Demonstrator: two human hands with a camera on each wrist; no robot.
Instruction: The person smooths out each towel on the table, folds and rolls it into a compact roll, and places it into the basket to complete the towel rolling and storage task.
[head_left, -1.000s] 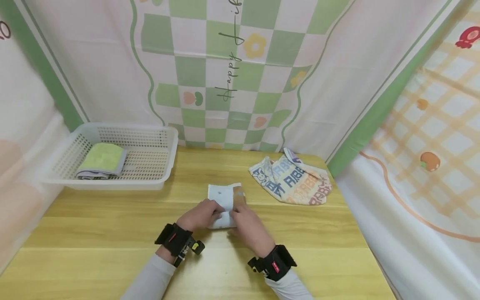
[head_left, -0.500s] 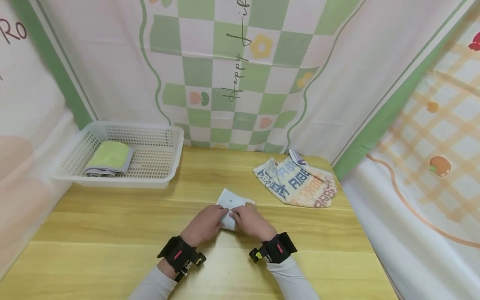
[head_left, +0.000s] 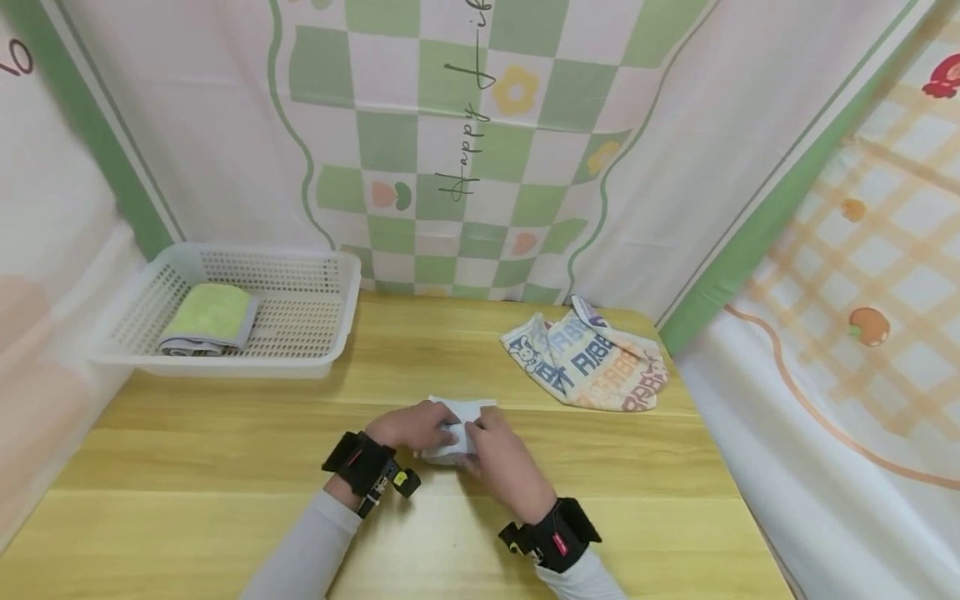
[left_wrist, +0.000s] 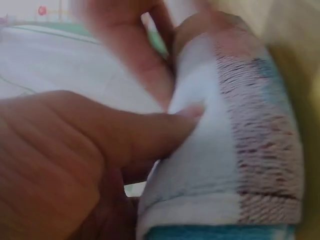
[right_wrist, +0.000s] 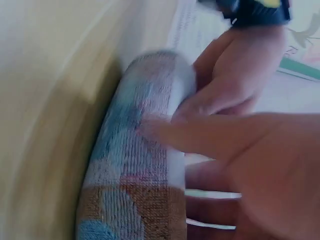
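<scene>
A small white towel with a patterned side (head_left: 467,408) is folded into a thick bundle at the middle of the table, between my two hands. My left hand (head_left: 414,427) grips its left part, the thumb laid over the white face in the left wrist view, where the towel (left_wrist: 212,135) bulges in a rounded fold with a blue edge below. From the other side my right hand (head_left: 508,462) holds it. In the right wrist view, my right thumb crosses the brown and blue knit of the towel (right_wrist: 135,150), its fingers behind the fold. Parts of the towel are hidden under both hands.
At the back left stands a white perforated basket (head_left: 300,358) with a folded green and grey towel (head_left: 210,315) inside. A crumpled towel with coloured letters (head_left: 588,358) lies at the back right of the wooden table (head_left: 225,467). Printed curtains (head_left: 465,142) hang behind.
The towel's visible part has become shorter as its near side bunches up between my hands. Both hands have shifted slightly while staying on it.
</scene>
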